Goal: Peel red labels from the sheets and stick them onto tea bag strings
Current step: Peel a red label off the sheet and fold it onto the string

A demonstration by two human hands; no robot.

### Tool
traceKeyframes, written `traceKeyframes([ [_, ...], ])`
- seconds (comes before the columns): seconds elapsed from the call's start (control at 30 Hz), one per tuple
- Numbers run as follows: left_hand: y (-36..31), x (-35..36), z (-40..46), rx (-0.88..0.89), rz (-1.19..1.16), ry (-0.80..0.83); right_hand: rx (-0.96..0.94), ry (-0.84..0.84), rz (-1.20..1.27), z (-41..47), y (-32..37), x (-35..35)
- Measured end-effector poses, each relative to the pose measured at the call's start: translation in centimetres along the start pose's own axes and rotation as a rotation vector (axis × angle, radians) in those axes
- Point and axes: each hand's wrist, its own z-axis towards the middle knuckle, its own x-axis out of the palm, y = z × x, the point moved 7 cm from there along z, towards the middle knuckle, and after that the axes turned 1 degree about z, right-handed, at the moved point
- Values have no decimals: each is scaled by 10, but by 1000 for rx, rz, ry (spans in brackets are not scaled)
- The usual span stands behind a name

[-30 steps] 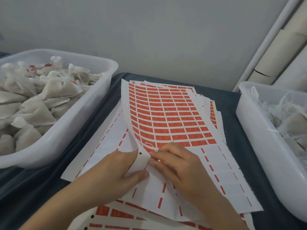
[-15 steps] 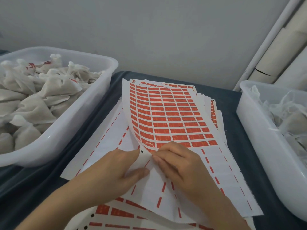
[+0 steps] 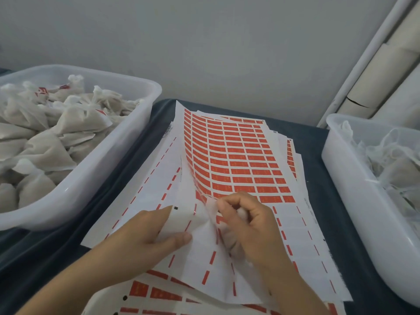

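Dark cloth covers the table [image 3: 318, 155], with a bin [image 3: 127, 142] of tea bags [image 3: 45, 142] on the left and another bin [image 3: 341, 178] on the right. Between them lies a stack of sheets [image 3: 231, 155], the top one curling up. Left hand [image 3: 145, 237] pinches the bare backing near its corner; right hand [image 3: 247, 219], fingers curled, nips at a red label's edge [image 3: 200, 196]. Best to bend the backing sharply so the label lifts cleanly.

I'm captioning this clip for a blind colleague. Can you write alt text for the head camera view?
The left hand pinches the label sheet while the right hand picks at a red label near its lower edge. White tubs of tea bags stand at both sides.
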Motion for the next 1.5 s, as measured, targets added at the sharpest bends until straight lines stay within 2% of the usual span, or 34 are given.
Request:
traceKeyframes([
  [0.1, 19, -7, -1, -80, -246, -27, 169, -41, 213, -1, -12, 0],
  [0.17, 28, -15, -2, -142, -385, -158, 177, -87, 232, -3, -11, -4],
  [0.2, 33, -25, -5, -130, -337, -335, 156, -105, 237, -4, -9, -6],
  [0.23, 30, -38, -13, -65, -213, -579, 129, -115, 238, -4, -6, -8],
  [0.27, 15, -48, -28, 65, -77, -817, 104, -115, 239, -5, -3, -8],
  [0.3, -7, -50, -43, 246, 18, -976, 89, -113, 244, -5, 0, -7],
  [0.33, -24, -43, -46, 350, 33, -972, 82, -110, 254, -6, 1, -7],
  [0.37, -37, -33, -38, 379, -14, -854, 78, -106, 269, -6, 2, -6],
  [0.43, -49, -3, -9, 267, -247, -467, 57, -82, 310, -6, 5, -4],
  [0.47, -51, 7, 2, 215, -386, -348, 35, -69, 324, -6, 7, -4],
  [0.57, -57, 19, 24, 227, -787, -194, 1, -58, 345, -5, 10, -6],
  [0.67, -51, 24, 36, 249, -1009, -114, 3, -49, 342, -2, 7, -7],
  [0.9, -53, 22, 43, 274, -1124, -43, -15, -32, 344, -1, 8, -6],
  [1.03, -57, 12, 49, 237, -1110, -49, 33, -5, 386, 1, 7, -3],
  [1.1, -58, 2, 52, 227, -1093, -103, 75, -63, 452, 2, 5, -13],
  [1.17, -60, -4, 52, 220, -1042, -152, 19, -144, 459, 2, 10, -28],
  [1.27, -61, -1, 51, 196, -899, -173, -86, -214, 320, 1, 18, -40],
  [1.5, -51, 1, 47, 185, -684, -297, -97, -194, 166, 0, 21, -38],
])
